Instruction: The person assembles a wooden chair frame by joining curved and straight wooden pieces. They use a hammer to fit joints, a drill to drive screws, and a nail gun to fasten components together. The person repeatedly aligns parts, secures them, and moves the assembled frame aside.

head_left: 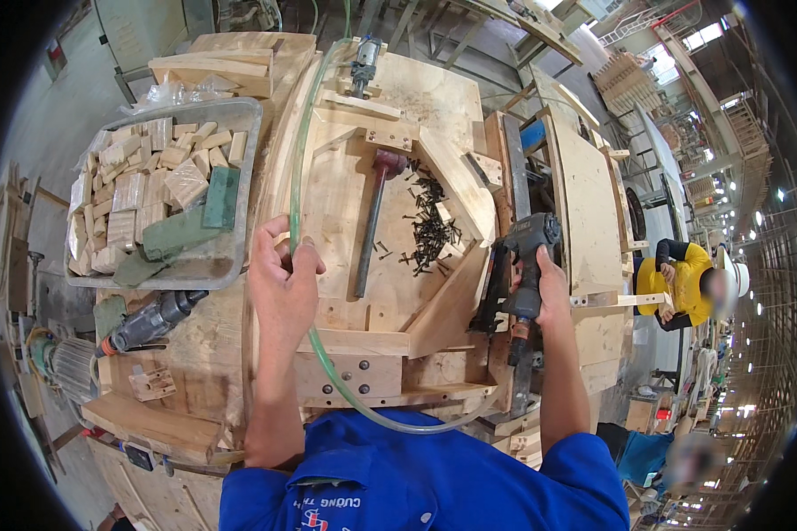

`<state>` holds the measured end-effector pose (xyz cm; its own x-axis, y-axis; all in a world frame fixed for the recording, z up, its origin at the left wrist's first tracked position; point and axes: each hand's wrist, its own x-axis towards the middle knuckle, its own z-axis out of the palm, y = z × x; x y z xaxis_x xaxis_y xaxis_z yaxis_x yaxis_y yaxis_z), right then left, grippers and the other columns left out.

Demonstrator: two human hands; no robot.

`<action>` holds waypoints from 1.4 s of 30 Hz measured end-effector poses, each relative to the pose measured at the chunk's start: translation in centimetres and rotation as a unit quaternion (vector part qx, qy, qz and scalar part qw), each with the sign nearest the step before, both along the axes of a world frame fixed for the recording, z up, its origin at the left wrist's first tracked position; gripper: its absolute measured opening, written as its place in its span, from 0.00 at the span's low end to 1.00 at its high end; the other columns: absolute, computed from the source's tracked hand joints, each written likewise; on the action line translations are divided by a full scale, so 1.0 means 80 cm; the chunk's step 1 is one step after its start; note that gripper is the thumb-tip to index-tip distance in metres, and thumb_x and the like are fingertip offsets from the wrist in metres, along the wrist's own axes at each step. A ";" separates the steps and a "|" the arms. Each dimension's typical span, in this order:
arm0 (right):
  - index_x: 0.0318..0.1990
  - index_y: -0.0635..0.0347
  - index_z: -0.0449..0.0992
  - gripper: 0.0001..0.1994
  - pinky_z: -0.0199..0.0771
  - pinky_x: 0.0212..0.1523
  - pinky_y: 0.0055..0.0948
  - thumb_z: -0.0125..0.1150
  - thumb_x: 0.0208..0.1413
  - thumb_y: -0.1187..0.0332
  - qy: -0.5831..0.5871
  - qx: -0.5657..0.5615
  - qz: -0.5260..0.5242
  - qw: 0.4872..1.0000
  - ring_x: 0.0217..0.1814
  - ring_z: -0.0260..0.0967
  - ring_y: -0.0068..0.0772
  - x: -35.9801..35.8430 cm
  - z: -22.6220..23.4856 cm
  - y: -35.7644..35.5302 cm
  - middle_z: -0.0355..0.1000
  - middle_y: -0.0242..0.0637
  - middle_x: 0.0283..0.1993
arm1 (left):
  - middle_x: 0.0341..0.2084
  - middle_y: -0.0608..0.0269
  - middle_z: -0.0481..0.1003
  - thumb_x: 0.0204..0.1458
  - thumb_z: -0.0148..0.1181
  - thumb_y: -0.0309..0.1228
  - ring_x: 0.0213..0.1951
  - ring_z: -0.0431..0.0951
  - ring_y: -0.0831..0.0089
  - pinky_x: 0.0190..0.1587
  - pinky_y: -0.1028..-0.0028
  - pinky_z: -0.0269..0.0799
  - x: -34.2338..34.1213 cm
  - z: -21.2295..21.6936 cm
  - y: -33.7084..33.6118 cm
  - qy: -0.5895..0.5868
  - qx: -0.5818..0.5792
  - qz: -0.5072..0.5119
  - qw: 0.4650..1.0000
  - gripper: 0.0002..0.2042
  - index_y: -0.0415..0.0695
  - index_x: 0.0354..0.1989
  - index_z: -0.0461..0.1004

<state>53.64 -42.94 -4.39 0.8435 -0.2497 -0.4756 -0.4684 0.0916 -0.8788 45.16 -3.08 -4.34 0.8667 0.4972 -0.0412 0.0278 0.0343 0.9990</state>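
Observation:
My right hand (553, 292) is wrapped round the grip of a black air nail gun (533, 234), held upright over the right side of the bench. A clear green air hose (319, 354) loops past my chest towards the gun. My left hand (285, 281) hovers at the left of the wooden jig, fingers loosely curled and thumb apart. The hose runs beneath that hand, which does not visibly grip it. Inside the jig frame (456, 190) lie a hammer (376, 212) with a reddish head and long metal handle, and a heap of dark screws (432, 221).
A grey tray (250, 133) of small wood blocks and green pieces stands at left. Below it lies a power drill (155, 320). A clamp cylinder (364, 62) is mounted at the jig's far end. A person in yellow (682, 281) works at right.

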 end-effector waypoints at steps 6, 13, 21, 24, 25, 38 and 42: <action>0.41 0.65 0.76 0.24 0.82 0.24 0.39 0.58 0.71 0.47 -0.006 0.014 0.003 1.000 0.25 0.76 0.33 0.004 -0.004 -0.001 0.75 0.37 0.30 | 0.22 0.65 0.74 0.61 0.55 0.24 0.26 0.70 0.83 0.29 0.79 0.63 0.001 -0.009 0.001 -0.016 0.002 0.004 1.000 0.17 0.32 0.56 0.66; 0.40 0.65 0.77 0.24 0.81 0.23 0.36 0.59 0.70 0.47 0.007 -0.027 0.030 0.999 0.24 0.75 0.31 0.008 -0.004 0.003 0.74 0.37 0.30 | 0.23 0.63 0.75 0.61 0.55 0.24 0.26 0.71 0.83 0.28 0.80 0.63 0.001 -0.016 0.004 0.007 0.002 -0.003 1.000 0.16 0.33 0.56 0.66; 0.41 0.64 0.78 0.25 0.79 0.22 0.32 0.56 0.71 0.46 -0.015 -0.059 0.015 0.998 0.21 0.74 0.30 -0.011 0.007 -0.002 0.76 0.37 0.27 | 0.23 0.65 0.74 0.62 0.56 0.26 0.28 0.71 0.83 0.32 0.79 0.64 -0.002 -0.001 -0.009 -0.028 -0.007 -0.008 1.000 0.17 0.33 0.57 0.66; 0.46 0.64 0.79 0.24 0.78 0.21 0.30 0.56 0.72 0.47 -0.035 -0.089 0.071 0.993 0.17 0.72 0.28 -0.047 0.023 -0.021 0.75 0.36 0.22 | 0.25 0.64 0.77 0.62 0.57 0.26 0.28 0.73 0.82 0.31 0.79 0.65 -0.009 -0.007 -0.022 -0.013 -0.022 -0.037 0.999 0.17 0.34 0.57 0.66; 0.48 0.64 0.80 0.24 0.77 0.20 0.29 0.56 0.72 0.47 -0.044 -0.104 0.089 0.990 0.16 0.71 0.28 -0.058 0.032 -0.019 0.75 0.36 0.21 | 0.25 0.63 0.78 0.62 0.57 0.26 0.27 0.73 0.82 0.31 0.78 0.65 -0.010 -0.005 -0.029 0.000 -0.028 -0.050 0.998 0.17 0.35 0.57 0.67; 0.43 0.65 0.76 0.14 0.75 0.30 0.25 0.59 0.72 0.60 0.007 -0.036 0.477 0.878 0.28 0.74 0.21 -0.160 0.007 0.009 0.74 0.30 0.29 | 0.29 0.60 0.79 0.65 0.58 0.30 0.21 0.66 0.84 0.22 0.80 0.61 -0.082 -0.049 -0.107 0.118 -0.113 -0.224 0.961 0.20 0.40 0.62 0.65; 0.50 0.65 0.77 0.17 0.75 0.31 0.25 0.59 0.72 0.57 0.024 -0.045 0.487 0.872 0.28 0.74 0.20 -0.155 0.009 0.017 0.75 0.30 0.29 | 0.29 0.57 0.81 0.64 0.58 0.31 0.32 0.77 0.78 0.34 0.74 0.71 -0.087 -0.048 -0.099 0.122 -0.127 -0.217 0.960 0.23 0.32 0.64 0.65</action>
<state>41.22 -41.57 -3.66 0.6555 0.5357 -0.5324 -0.3221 -0.4393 -0.8386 38.23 -10.99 -8.17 0.9392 0.0378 -0.3413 0.3268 0.2075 0.9221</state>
